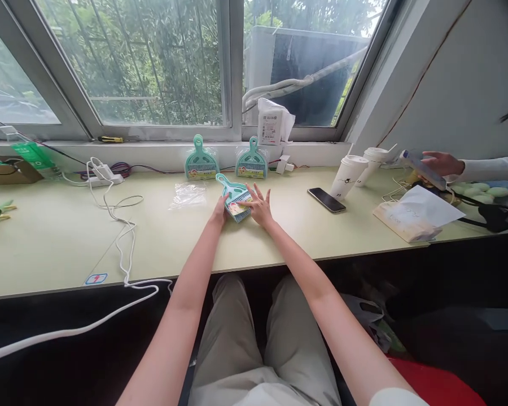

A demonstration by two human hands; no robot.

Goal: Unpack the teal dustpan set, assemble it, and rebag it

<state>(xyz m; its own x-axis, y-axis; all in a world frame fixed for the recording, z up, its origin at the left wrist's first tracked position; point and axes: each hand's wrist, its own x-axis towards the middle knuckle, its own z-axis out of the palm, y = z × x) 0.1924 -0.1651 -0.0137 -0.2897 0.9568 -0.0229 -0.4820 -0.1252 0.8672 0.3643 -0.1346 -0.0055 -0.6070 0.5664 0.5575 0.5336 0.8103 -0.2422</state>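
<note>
- Three teal mini brush-and-dustpan sets were in view on one long pale tabletop under the window: two sealed sets and a third between the hands.
- Tabletop carried, left to right: a white cable running off the front edge, a power strip, an empty clear bag, a dark phone lying flat, two white paper cups, a paper bag.
- Left sealed set and right sealed set stood propped against the window ledge, side by side, handles up, both in clear wrap. Judged: these two were finished pieces.
- Third set lay flat on the tabletop just in front of the propped pair, handle pointing up-left. Whether it was in wrap could not be told.
- Clear bag lay just left of the third set, apart from it, nothing visible inside. Judged: bagging of this set was not yet done; roughly two of three complete.
- Left hand: grip closed on the near-left edge of the third set, thumb against it.
- Right hand: fingers spread apart, flat, tips pressing on the set's right side; nothing clamped.
- Far right: another person's hand, white sleeve, held a long flat object over the tabletop, well apart from the sets.
</note>
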